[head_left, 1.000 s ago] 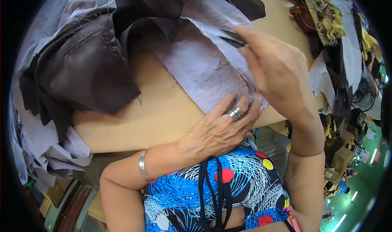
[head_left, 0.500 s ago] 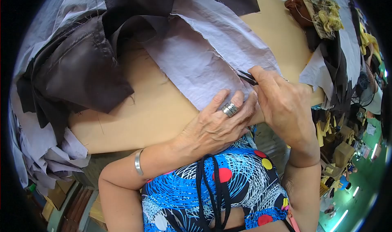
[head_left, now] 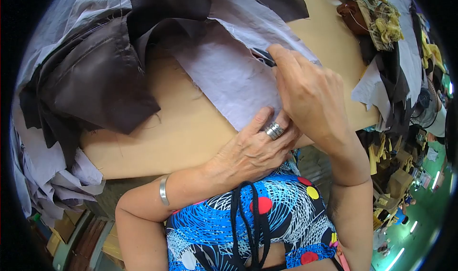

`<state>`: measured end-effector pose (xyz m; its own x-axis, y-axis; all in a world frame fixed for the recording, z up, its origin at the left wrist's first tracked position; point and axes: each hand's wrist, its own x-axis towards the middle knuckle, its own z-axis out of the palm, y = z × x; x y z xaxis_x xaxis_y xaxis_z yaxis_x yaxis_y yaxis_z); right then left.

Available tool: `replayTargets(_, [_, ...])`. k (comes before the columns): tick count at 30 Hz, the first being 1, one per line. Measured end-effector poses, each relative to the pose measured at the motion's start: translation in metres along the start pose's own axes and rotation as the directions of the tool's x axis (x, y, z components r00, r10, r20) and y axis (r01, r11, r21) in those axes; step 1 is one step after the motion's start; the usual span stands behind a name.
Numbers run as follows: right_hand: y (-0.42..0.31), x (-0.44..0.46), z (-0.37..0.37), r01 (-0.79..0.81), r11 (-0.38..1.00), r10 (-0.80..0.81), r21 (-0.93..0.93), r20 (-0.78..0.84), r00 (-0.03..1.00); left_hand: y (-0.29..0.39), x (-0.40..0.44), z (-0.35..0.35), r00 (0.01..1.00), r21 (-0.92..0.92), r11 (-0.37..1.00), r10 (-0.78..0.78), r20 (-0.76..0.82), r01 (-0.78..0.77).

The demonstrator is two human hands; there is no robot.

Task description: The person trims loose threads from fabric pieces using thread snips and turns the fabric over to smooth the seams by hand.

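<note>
A strip of pale lilac fabric (head_left: 234,75) with a seam along its length runs down the table to its front edge. My left hand (head_left: 260,147), with a ring and a bracelet, is closed on the near end of this strip. My right hand (head_left: 312,96) grips small black thread snips (head_left: 265,57), whose blades lie at the seam farther up the strip. Its fingertips hide most of the snips' handle. Dark brown fabric (head_left: 93,85) joins the lilac strip in a crumpled heap on the left.
Beneath the cloth is a tan tabletop (head_left: 138,149). At the back right lie a brown object (head_left: 350,17) and a board with yellowish thread scraps (head_left: 377,18). Cloth pieces (head_left: 374,92) hang over the right edge. A fan (head_left: 427,104) stands beyond.
My right hand and the snips have moved up and left along the seam. My left hand stays on the near end of the fabric, almost unmoved.
</note>
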<state>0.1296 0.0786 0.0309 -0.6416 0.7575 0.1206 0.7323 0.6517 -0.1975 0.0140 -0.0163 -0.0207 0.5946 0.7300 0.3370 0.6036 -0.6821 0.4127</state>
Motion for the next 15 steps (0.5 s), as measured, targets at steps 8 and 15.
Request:
replayTargets(8, [-0.002, 0.028, 0.009, 0.108, 0.994, -0.111, -0.034, -0.094, 0.989, 0.001, -0.001, 0.004, 1.000, -0.016, 1.000, -0.001, 0.005, 0.001])
replayTargets(15, [-0.006, 0.053, 0.014, 0.159, 0.987, -0.161, -0.023, -0.172, 0.972, 0.001, 0.000, 0.008, 0.999, 0.019, 0.999, 0.028, -0.020, -0.027])
